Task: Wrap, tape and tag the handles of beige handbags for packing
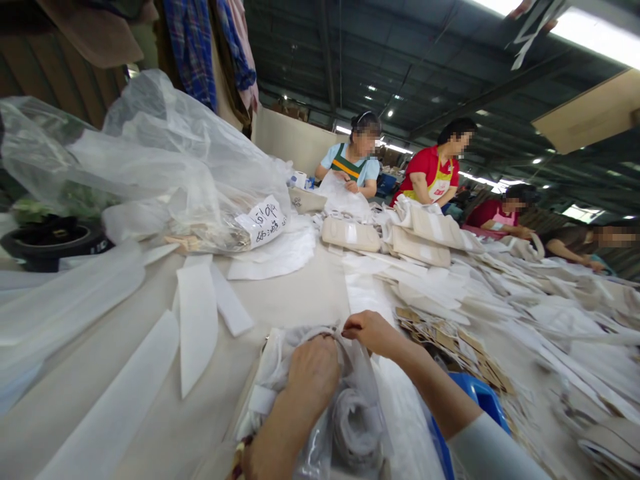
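My left hand [311, 373] is closed, fingers curled into the mouth of a clear plastic bag [350, 427] stuffed with white fabric pieces, near the table's front edge. My right hand [373, 331] pinches the bag's upper rim just to the right of the left hand. The two hands are almost touching above the bag's opening. What lies under the fingers inside the bag is hidden.
Long white fabric strips [197, 320] lie on the beige table [280, 293] to the left. A big clear bag with a handwritten label [263, 221] stands behind. Piles of white and beige pieces [500, 300] cover the right side. A blue bin [480, 400] sits beside my right arm. Several seated people [435, 173] work at the far end.
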Action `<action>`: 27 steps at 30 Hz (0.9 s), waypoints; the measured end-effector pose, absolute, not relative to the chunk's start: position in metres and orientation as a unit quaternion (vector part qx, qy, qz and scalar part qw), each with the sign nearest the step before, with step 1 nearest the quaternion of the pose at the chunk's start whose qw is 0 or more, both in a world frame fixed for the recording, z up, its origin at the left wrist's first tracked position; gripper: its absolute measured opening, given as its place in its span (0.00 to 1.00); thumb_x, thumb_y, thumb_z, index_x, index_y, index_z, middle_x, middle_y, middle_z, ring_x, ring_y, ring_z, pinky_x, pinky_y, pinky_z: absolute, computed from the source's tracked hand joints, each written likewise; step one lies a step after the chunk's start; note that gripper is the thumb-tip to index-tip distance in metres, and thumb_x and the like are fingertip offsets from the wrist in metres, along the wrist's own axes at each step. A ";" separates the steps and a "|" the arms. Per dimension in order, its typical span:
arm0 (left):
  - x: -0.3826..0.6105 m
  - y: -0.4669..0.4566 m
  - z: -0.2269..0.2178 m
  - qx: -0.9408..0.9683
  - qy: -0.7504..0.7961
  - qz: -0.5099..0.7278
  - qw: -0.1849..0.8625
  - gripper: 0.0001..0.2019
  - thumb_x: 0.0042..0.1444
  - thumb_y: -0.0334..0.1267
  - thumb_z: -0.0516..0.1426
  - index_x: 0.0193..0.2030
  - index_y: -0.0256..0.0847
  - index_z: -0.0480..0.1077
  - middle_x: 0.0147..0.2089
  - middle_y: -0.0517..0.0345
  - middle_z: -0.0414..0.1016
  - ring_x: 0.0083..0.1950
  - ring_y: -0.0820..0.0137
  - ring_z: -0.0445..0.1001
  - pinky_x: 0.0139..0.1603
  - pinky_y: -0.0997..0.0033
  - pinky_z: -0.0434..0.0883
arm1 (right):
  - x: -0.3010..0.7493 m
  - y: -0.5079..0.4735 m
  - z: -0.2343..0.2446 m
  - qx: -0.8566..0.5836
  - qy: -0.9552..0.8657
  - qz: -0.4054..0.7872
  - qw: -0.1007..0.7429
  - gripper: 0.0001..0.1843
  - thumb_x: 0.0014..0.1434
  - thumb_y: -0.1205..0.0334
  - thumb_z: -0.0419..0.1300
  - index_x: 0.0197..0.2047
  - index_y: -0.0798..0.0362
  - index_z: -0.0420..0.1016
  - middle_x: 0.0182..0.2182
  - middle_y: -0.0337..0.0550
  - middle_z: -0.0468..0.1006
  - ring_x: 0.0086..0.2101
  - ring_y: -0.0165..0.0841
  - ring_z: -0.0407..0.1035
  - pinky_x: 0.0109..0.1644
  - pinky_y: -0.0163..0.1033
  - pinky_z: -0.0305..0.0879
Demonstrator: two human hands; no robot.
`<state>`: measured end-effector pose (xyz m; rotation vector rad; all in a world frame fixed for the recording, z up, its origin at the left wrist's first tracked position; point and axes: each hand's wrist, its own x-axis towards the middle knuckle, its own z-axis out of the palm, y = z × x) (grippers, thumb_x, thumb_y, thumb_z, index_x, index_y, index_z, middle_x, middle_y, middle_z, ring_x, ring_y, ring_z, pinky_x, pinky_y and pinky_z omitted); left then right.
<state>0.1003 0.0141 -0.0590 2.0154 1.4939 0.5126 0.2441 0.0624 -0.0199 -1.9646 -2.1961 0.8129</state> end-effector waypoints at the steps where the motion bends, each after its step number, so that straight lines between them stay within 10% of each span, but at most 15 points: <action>1: 0.101 0.015 -0.058 0.744 0.575 0.184 0.287 0.17 0.57 0.28 0.44 0.40 0.31 0.75 0.40 0.34 0.77 0.42 0.55 0.77 0.41 0.61 0.69 | 0.243 0.066 -0.021 -0.630 -0.718 0.296 0.027 0.07 0.47 0.69 0.59 0.24 0.52 0.78 0.24 0.39 0.78 0.29 0.33 0.69 0.35 0.35 0.60; 15: 0.104 0.023 -0.056 0.687 0.607 0.193 0.349 0.15 0.53 0.31 0.49 0.36 0.37 0.78 0.37 0.42 0.80 0.39 0.60 0.78 0.36 0.67 0.68 | 0.246 0.069 -0.031 -0.553 -0.696 0.458 0.015 0.11 0.43 0.71 0.54 0.29 0.56 0.77 0.24 0.36 0.76 0.27 0.29 0.67 0.36 0.33 0.64; 22: 0.103 0.022 -0.052 0.671 0.606 0.223 0.366 0.14 0.52 0.29 0.48 0.34 0.32 0.76 0.38 0.35 0.78 0.42 0.53 0.75 0.42 0.58 0.66 | 0.242 0.073 -0.021 -0.566 -0.764 0.307 -0.048 0.13 0.45 0.73 0.56 0.31 0.53 0.79 0.27 0.38 0.80 0.31 0.32 0.71 0.37 0.34 0.64; 27: 0.095 0.026 -0.049 0.614 0.534 0.272 0.514 0.06 0.45 0.30 0.53 0.22 0.37 0.70 0.19 0.60 0.69 0.22 0.72 0.66 0.27 0.73 0.64 | 0.238 0.072 -0.008 -0.566 -0.813 0.094 -0.098 0.15 0.47 0.76 0.54 0.31 0.53 0.80 0.36 0.49 0.80 0.43 0.43 0.70 0.49 0.46 0.55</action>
